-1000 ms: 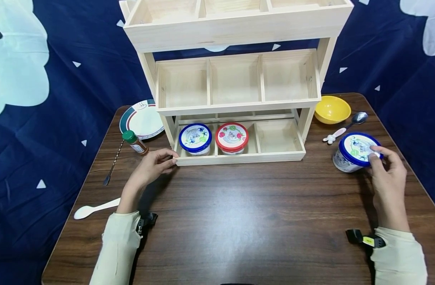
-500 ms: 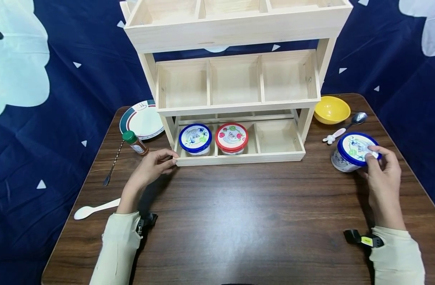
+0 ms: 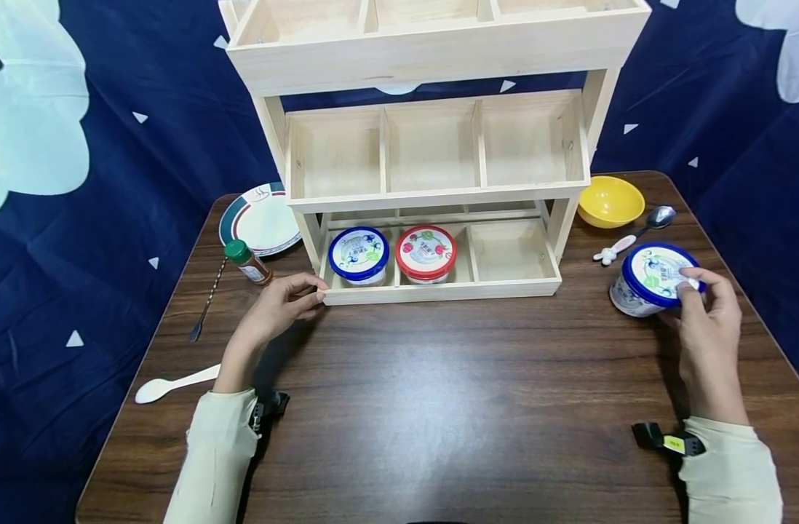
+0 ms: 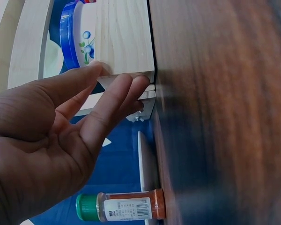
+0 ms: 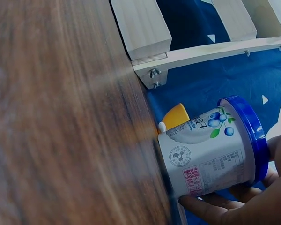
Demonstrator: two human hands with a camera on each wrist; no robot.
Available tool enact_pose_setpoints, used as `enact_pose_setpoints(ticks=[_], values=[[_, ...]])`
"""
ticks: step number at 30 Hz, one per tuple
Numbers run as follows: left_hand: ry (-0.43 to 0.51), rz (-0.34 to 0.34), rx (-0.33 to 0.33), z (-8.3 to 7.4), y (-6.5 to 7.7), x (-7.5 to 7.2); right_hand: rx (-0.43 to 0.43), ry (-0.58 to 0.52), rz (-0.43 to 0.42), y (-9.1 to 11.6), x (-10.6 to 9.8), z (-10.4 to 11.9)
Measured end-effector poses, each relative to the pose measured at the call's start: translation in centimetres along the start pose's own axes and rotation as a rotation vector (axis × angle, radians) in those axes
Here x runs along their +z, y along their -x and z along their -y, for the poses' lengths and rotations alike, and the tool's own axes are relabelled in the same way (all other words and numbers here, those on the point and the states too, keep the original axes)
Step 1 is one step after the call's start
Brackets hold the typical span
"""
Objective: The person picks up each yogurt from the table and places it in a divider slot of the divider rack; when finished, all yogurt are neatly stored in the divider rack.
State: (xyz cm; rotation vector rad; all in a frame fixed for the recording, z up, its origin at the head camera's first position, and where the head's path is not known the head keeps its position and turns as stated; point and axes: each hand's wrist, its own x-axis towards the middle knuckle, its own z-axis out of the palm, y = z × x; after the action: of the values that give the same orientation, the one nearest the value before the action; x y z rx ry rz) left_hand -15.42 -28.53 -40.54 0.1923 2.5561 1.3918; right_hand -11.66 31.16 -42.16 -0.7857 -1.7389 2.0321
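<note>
My right hand (image 3: pixel 710 331) holds a white tub with a blue lid (image 3: pixel 655 276) at the table's right side, with thumb and fingertips on the lid. Blueberries are printed on that tub (image 5: pixel 210 150) in the right wrist view. Its base is close to the tabletop; contact is unclear. My left hand (image 3: pixel 271 313) touches the lower left corner of a wooden tiered shelf (image 3: pixel 439 292) with fairly straight fingers. Another blue-lidded tub (image 3: pixel 358 255) stands in the lowest tier's left compartment. A red-lidded tub (image 3: pixel 426 253) stands in the middle one, and the right compartment holds nothing.
Left of the shelf are a plate (image 3: pixel 265 225), a green-capped spice bottle (image 3: pixel 247 262), a thin twisted-handled spoon (image 3: pixel 209 302) and a white spoon (image 3: pixel 177 382). A yellow bowl (image 3: pixel 610 202) and a rabbit-handled spoon (image 3: pixel 635 236) lie behind the held tub.
My right hand and the tub shift slightly left, then back a little to the right. My left hand, the shelf and its tubs stay in place.
</note>
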Motion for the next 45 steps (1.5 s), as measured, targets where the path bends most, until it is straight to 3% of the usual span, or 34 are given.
enact_pose_setpoints(ticks=[8, 32, 45], values=[[0.012, 0.003, -0.002, 0.1, 0.0, -0.1, -0.027, -0.041, -0.009, 0.1, 0.3, 0.4], [-0.013, 0.005, 0.002, 0.1, -0.1, -0.1, -0.170, 0.024, 0.076, 1.4, 1.5, 2.0], [-0.014, -0.001, -0.005, -0.1, 0.0, 0.1, -0.181, -0.028, 0.181, 2.1, 2.6, 2.0]])
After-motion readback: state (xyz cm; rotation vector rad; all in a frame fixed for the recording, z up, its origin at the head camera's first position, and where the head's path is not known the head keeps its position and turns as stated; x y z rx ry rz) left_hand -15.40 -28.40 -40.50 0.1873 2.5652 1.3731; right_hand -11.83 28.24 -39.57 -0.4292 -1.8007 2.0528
